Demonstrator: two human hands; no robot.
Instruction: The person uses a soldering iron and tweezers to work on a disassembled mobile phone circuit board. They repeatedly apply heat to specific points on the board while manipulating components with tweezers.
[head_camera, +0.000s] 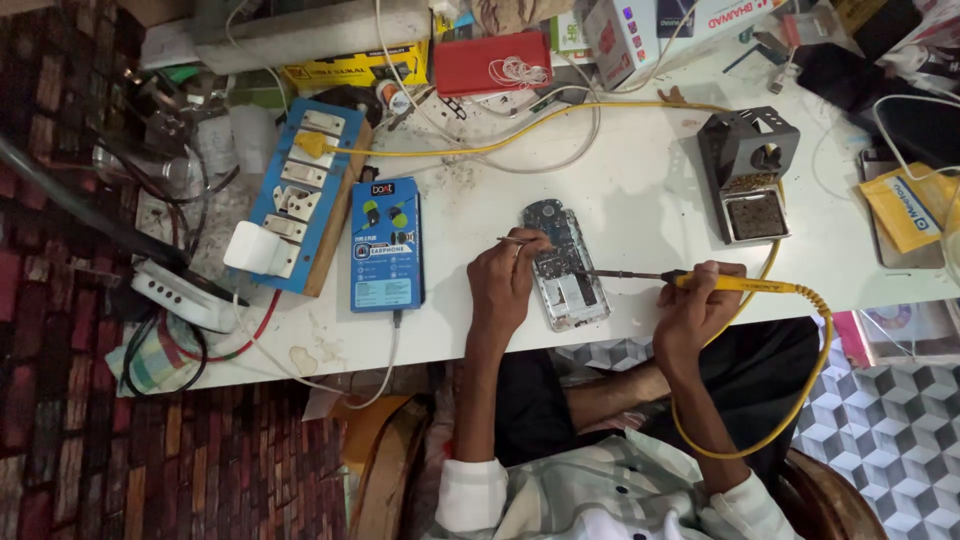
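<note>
Soldering in hand | yellow-handled soldering iron (722, 283) gripped by right hand (695, 305), tip on opened grey phone board (565, 265) near table's (640, 190) front edge | thin solder wire (520, 240) pinched in left hand (505, 280) fingers | steady tip contact judged needed next

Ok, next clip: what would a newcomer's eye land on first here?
Most likely the yellow soldering iron in the right hand, its tip on the opened mobile phone lying at the near edge of the white table. The left hand holds a thin strand of solder wire over the phone. Next, the blue power strip board at the left and the grey soldering iron stand at the right.
</note>
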